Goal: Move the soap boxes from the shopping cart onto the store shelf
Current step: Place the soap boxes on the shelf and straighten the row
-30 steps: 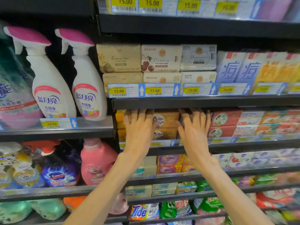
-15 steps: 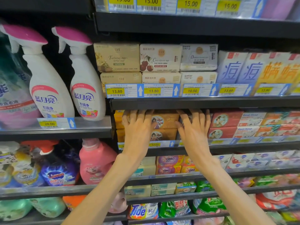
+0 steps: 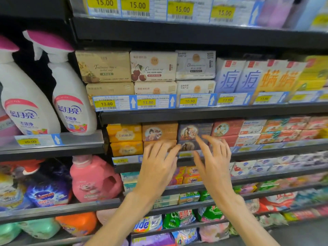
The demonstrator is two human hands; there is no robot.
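From the head camera, the left hand (image 3: 156, 167) and right hand (image 3: 213, 164) hover with fingers spread, holding nothing. The brown cardboard soap boxes (image 3: 159, 133) and dark blue soap boxes (image 3: 194, 133) sit stacked on the black metal shelf (image 3: 195, 115). Best to nudge them gently until their fronts line up.

Left hand (image 3: 158, 167) covers most of the lower brown soap box (image 3: 160, 143); right hand (image 3: 213, 162) hides part of the lower dark soap box (image 3: 188, 145). Far-right boxes (image 3: 301, 128) blurred, print unreadable. Leftmost spray bottle (image 3: 21, 96) cut by frame edge.
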